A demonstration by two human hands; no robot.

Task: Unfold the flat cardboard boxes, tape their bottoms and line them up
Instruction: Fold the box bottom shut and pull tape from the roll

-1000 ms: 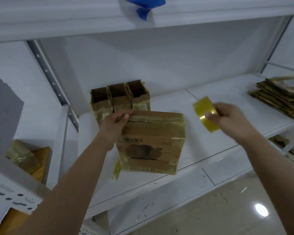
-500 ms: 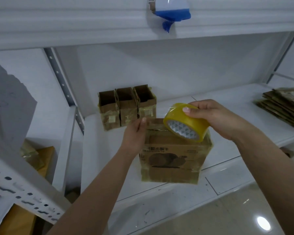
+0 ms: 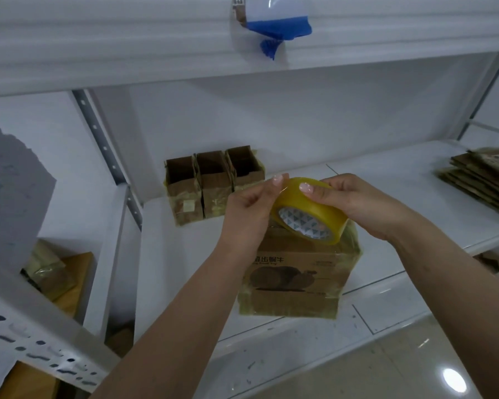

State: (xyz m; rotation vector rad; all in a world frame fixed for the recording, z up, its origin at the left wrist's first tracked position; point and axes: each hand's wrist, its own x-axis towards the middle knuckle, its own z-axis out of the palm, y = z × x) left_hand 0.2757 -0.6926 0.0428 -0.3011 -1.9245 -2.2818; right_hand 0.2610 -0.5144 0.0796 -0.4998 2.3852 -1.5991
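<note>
Tape roll, hole tilted toward camera, gripped by both hands above box.

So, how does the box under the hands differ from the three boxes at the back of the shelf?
The box under the hands stands alone near the shelf's front edge; the three back boxes stand side by side in a row by the wall. Its top is covered by the tape roll and both hands; theirs are open, showing empty insides. It shows a printed picture; no such print shows on theirs. All are brown cardboard with yellowish tape.

Yellow tape roll with blue-triangle core; brown printed box; white shelf
</note>
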